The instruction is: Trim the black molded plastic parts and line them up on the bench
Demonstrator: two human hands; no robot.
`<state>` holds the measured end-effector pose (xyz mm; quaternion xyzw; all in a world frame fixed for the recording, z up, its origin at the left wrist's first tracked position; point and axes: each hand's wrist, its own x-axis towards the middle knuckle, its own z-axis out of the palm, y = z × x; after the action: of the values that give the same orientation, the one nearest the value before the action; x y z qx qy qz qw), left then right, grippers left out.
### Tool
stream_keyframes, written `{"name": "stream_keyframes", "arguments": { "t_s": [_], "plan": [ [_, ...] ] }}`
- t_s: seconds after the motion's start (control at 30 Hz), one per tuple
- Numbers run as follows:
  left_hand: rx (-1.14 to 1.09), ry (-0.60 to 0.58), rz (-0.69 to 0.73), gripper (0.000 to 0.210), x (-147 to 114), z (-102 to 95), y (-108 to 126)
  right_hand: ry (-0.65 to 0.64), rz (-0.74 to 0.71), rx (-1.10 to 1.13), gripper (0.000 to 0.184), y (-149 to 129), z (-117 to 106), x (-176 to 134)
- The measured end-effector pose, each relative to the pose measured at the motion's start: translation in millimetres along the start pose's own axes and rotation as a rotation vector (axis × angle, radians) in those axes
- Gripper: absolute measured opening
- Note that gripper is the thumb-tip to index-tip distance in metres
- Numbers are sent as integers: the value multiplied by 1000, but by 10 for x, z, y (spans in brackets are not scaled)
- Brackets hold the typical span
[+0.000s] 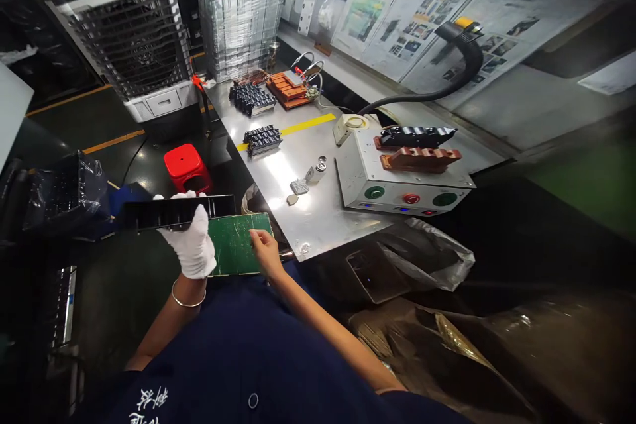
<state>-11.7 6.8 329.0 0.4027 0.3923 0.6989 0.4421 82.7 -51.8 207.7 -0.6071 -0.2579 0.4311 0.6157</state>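
My left hand point(191, 245), in a white glove, is closed around a long black ribbed plastic part point(221, 206), held level to the left of the table. Under and right of it is a green board point(231, 248) with scratches and worn edges. My bare right hand point(267, 253) is over the board's right side, fingers curled together in a pinch. Anything between those fingers is too small or hidden to make out. On the metal table point(318, 225) nearby lie a small grey block point(299, 186), a flat beige piece point(292, 200) and a small white container point(317, 169).
A control box point(358, 179) with buttons and brown and black fixtures stands at the table's right. Farther back are black ribbed parts point(263, 140), an orange fixture point(291, 89) and stacked clear trays point(238, 26). A red stool point(186, 165) and an air cooler point(132, 46) stand left.
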Motion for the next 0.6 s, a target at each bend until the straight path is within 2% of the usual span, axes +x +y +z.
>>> {"name": "stream_keyframes", "arguments": {
  "t_s": [0.07, 0.13, 0.23, 0.3, 0.37, 0.6],
  "plan": [
    [-70, 53, -11, 58, 100, 22, 104, -11, 22, 1, 53, -2, -69, 33],
    [-112, 72, -104, 60, 187, 23, 123, -48, -26, 6, 48, -120, -108, 50],
    [-118, 87, -232, 63, 220, 5, 29, -126, -237, -52, 34, -430, -134, 44],
    [-101, 85, -238, 65, 184, -2, -48, -156, -392, -147, 25, -624, -155, 29],
    [-83, 66, -220, 66, 133, 1, -95, -176, -487, -235, 19, -747, -182, 19],
    [-62, 58, -212, 67, 96, 21, -106, -181, -582, -301, 15, -747, -222, 33]
  ]
}}
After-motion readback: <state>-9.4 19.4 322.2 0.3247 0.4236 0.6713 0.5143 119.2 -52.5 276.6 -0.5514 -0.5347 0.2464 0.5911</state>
